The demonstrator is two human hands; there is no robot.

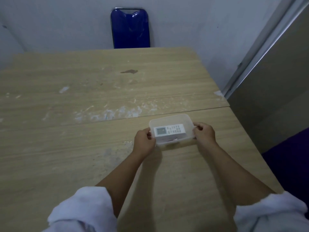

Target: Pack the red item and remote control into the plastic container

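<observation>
A translucent plastic container (179, 118) sits on the wooden table (83, 134), right of centre. A white remote control (169, 130) with a small screen and several buttons lies flat inside it. A faint reddish trace (172, 140) shows through the container's near wall under the remote; the red item is otherwise hidden. My left hand (144, 142) grips the container's left end. My right hand (204, 133) grips its right end.
A blue chair back (130, 27) stands behind the table's far edge against the wall. A grey partition with a metal frame (267, 77) runs along the right. A seam crosses the tabletop just beyond the container. A dark purple surface (294, 158) lies at the right.
</observation>
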